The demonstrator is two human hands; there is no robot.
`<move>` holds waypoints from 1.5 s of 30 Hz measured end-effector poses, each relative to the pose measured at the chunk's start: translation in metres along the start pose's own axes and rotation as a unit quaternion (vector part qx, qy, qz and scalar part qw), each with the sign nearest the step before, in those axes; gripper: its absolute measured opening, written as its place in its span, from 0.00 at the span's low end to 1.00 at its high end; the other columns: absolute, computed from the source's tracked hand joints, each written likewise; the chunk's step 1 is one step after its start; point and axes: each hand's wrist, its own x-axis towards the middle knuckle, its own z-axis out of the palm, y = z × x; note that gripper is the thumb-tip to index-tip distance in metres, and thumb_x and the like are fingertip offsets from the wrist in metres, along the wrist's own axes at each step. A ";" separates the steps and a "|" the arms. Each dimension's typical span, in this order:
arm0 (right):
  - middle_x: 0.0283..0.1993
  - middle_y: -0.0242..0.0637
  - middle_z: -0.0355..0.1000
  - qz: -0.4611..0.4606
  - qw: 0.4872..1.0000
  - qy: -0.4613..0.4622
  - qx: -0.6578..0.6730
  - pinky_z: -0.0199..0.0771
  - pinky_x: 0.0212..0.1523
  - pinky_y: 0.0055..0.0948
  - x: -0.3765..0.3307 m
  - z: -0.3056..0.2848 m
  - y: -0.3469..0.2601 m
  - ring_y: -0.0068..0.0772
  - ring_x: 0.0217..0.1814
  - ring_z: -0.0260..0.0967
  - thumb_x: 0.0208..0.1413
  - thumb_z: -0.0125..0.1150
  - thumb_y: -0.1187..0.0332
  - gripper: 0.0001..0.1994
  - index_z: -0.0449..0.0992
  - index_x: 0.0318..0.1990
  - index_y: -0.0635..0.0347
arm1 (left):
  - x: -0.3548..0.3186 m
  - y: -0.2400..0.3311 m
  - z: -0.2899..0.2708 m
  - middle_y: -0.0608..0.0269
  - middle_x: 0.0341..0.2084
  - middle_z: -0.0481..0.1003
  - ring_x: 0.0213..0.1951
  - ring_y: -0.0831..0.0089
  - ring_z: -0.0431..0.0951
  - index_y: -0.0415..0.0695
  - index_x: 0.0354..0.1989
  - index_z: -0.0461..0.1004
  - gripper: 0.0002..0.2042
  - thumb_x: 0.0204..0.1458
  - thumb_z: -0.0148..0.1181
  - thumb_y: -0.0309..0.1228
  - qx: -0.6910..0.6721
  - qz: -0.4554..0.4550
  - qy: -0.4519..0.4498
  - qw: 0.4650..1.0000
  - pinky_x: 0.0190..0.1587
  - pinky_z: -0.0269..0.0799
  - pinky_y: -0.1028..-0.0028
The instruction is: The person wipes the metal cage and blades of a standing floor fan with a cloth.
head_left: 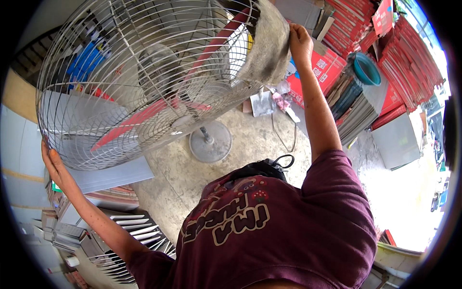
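I see a large round fan, grey wire cage and red blades [174,102], above a round grey metal base [211,144]. My right hand [301,43] grasps its dusty grey fabric cover [269,45]; my left hand [55,164] touches the cage's lower-left rim, finger grip unclear.
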 end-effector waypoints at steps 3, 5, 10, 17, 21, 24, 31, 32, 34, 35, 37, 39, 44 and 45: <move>0.35 0.43 0.78 0.035 0.999 0.004 -0.040 0.73 0.41 0.29 -0.008 -0.002 0.026 0.32 0.38 0.76 0.59 0.56 0.64 0.12 0.78 0.44 0.61 | -0.003 0.007 0.003 0.56 0.62 0.63 0.63 0.66 0.61 0.38 0.65 0.59 0.28 0.64 0.45 0.46 0.009 -0.007 0.007 1.000 0.65 0.52 0.68; 0.36 0.44 0.78 0.072 0.995 -0.001 -0.064 0.73 0.42 0.31 -0.010 -0.002 0.055 0.34 0.38 0.76 0.59 0.55 0.64 0.12 0.78 0.44 0.61 | -0.002 0.009 0.004 0.56 0.63 0.62 0.63 0.66 0.61 0.38 0.65 0.59 0.28 0.64 0.45 0.46 0.016 -0.008 0.012 1.000 0.65 0.52 0.68; 0.38 0.47 0.78 0.173 0.983 -0.038 -0.035 0.72 0.44 0.34 -0.035 0.005 0.138 0.41 0.41 0.76 0.58 0.55 0.62 0.13 0.79 0.42 0.62 | -0.010 0.027 0.009 0.55 0.62 0.63 0.62 0.64 0.63 0.39 0.64 0.60 0.25 0.64 0.46 0.42 0.011 0.034 0.045 0.998 0.63 0.57 0.68; 0.35 0.52 0.77 0.237 0.952 -0.125 -0.148 0.72 0.44 0.41 -0.098 0.009 0.157 0.48 0.39 0.77 0.53 0.52 0.65 0.14 0.77 0.42 0.63 | -0.058 0.062 0.023 0.52 0.60 0.65 0.61 0.61 0.65 0.34 0.61 0.62 0.22 0.64 0.48 0.38 0.056 0.091 0.163 0.981 0.62 0.59 0.65; 0.36 0.48 0.75 0.363 0.918 -0.161 0.005 0.80 0.30 0.37 -0.132 0.014 0.181 0.40 0.34 0.77 0.55 0.49 0.70 0.12 0.74 0.41 0.68 | -0.092 0.065 0.043 0.50 0.56 0.68 0.58 0.60 0.68 0.33 0.58 0.64 0.19 0.63 0.49 0.34 0.020 0.137 0.153 0.979 0.62 0.59 0.63; 0.37 0.43 0.75 0.399 0.876 -0.272 0.022 0.82 0.27 0.33 -0.157 0.019 0.160 0.36 0.36 0.77 0.55 0.45 0.73 0.12 0.74 0.42 0.66 | -0.130 0.067 0.060 0.50 0.52 0.71 0.55 0.62 0.69 0.34 0.54 0.66 0.16 0.63 0.49 0.32 0.006 0.130 0.088 0.988 0.61 0.60 0.64; 0.41 0.33 0.76 0.327 0.788 -0.519 0.060 0.77 0.36 0.26 -0.205 0.032 0.072 0.24 0.39 0.73 0.59 0.49 0.71 0.12 0.75 0.47 0.62 | -0.229 0.070 0.126 0.57 0.41 0.76 0.43 0.66 0.77 0.39 0.47 0.72 0.13 0.53 0.59 0.25 -0.203 -0.112 -0.286 0.930 0.48 0.70 0.69; 0.41 0.31 0.75 0.305 0.774 -0.552 0.065 0.76 0.37 0.25 -0.207 0.034 0.050 0.22 0.39 0.73 0.59 0.50 0.70 0.12 0.75 0.48 0.61 | -0.239 0.074 0.133 0.56 0.41 0.76 0.42 0.64 0.77 0.39 0.48 0.72 0.14 0.52 0.61 0.26 -0.189 -0.096 -0.317 0.924 0.47 0.71 0.69; 0.40 0.28 0.74 0.260 0.744 -0.611 0.076 0.73 0.39 0.23 -0.210 0.037 0.012 0.18 0.39 0.71 0.60 0.51 0.68 0.13 0.75 0.50 0.59 | -0.253 0.083 0.144 0.53 0.42 0.76 0.44 0.63 0.77 0.40 0.50 0.71 0.18 0.50 0.64 0.28 -0.188 -0.084 -0.360 0.910 0.47 0.71 0.68; 0.39 0.29 0.74 0.229 0.722 -0.647 0.084 0.72 0.39 0.22 -0.213 0.040 0.006 0.18 0.39 0.69 0.62 0.51 0.68 0.13 0.74 0.50 0.61 | -0.258 0.088 0.147 0.52 0.43 0.75 0.46 0.64 0.76 0.40 0.51 0.71 0.21 0.49 0.66 0.29 -0.202 -0.087 -0.372 0.902 0.49 0.70 0.69; 0.41 0.30 0.73 0.222 0.691 -0.678 0.116 0.73 0.40 0.24 -0.217 0.042 -0.030 0.19 0.40 0.69 0.63 0.52 0.68 0.13 0.72 0.51 0.63 | -0.257 0.098 0.150 0.52 0.46 0.73 0.47 0.62 0.75 0.41 0.55 0.68 0.26 0.48 0.68 0.32 -0.211 -0.078 -0.376 0.899 0.49 0.70 0.67; 0.43 0.32 0.72 0.193 0.664 -0.698 0.185 0.73 0.41 0.25 -0.224 0.038 -0.059 0.21 0.41 0.69 0.63 0.52 0.70 0.13 0.71 0.52 0.65 | -0.260 0.097 0.154 0.45 0.49 0.70 0.50 0.48 0.72 0.41 0.58 0.63 0.33 0.46 0.69 0.41 -0.222 -0.051 -0.368 0.901 0.50 0.68 0.61; 0.35 0.38 0.75 0.104 0.710 -0.676 0.168 0.75 0.32 0.26 -0.251 0.049 -0.093 0.25 0.32 0.74 0.54 0.54 0.76 0.11 0.72 0.45 0.65 | -0.268 0.095 0.151 0.42 0.46 0.68 0.47 0.46 0.71 0.39 0.56 0.58 0.31 0.48 0.67 0.36 -0.258 -0.112 -0.300 0.912 0.48 0.68 0.61; 0.37 0.41 0.76 0.074 0.714 -0.675 0.169 0.76 0.33 0.29 -0.256 0.051 -0.100 0.32 0.33 0.77 0.54 0.55 0.74 0.11 0.72 0.45 0.65 | -0.270 0.094 0.150 0.44 0.44 0.69 0.46 0.51 0.73 0.38 0.55 0.60 0.27 0.50 0.65 0.33 -0.288 -0.156 -0.279 0.903 0.47 0.68 0.63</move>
